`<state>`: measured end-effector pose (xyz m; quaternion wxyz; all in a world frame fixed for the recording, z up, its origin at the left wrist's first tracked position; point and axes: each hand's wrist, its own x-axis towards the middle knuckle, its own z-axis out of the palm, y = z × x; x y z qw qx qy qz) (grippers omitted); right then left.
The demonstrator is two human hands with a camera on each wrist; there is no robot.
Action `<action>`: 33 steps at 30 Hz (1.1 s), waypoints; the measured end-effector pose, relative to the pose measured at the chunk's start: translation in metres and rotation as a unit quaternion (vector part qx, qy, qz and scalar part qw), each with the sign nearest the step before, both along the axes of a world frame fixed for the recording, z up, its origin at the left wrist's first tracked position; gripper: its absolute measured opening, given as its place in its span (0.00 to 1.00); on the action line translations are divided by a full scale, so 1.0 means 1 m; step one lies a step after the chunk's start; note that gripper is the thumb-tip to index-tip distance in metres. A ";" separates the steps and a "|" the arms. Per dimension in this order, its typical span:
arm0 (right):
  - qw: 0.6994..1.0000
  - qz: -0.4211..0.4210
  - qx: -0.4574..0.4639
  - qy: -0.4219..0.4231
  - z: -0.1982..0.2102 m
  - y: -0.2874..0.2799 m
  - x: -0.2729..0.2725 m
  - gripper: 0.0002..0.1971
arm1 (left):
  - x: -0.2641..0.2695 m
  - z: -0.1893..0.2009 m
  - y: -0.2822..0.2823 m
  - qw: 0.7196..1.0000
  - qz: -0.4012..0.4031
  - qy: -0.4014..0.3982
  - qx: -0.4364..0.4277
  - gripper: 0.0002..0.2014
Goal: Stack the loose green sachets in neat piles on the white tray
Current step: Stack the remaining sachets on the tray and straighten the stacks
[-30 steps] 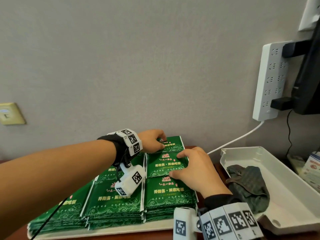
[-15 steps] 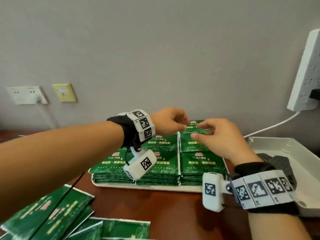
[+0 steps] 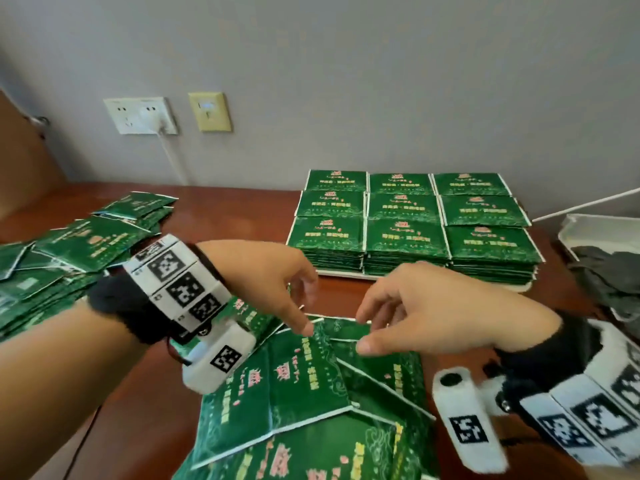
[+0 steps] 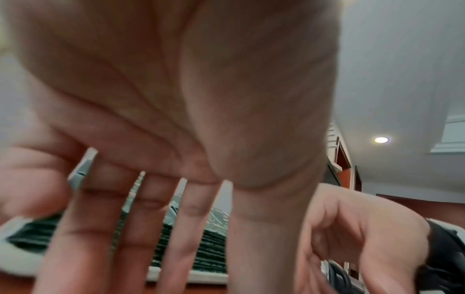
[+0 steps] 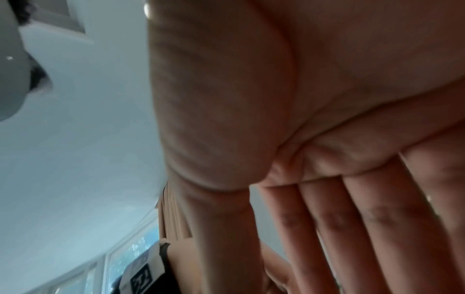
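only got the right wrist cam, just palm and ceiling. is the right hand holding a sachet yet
Observer: Not yet. The right hand is open above the loose sachets nearest the person, fingertips close to one's edge.
Operator: and the left hand
Observer: The left hand is open too, its thumb tip down among those sachets.
Operator: how's the tray
Observer: The white tray carries nine piles, three by three.

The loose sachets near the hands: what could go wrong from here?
The loose sachets overlap at angles, so the left hand and right hand may lift several at once, or unevenly. The piles already fill the white tray to its edges, so adding one carelessly might push a pile askew.
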<state>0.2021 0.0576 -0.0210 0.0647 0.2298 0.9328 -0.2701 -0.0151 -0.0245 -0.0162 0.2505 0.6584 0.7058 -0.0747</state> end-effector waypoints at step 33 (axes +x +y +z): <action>0.906 -0.182 -0.285 0.255 -0.070 0.023 0.044 0.20 | -0.043 -0.066 -0.031 0.705 0.274 -0.596 0.270 0.19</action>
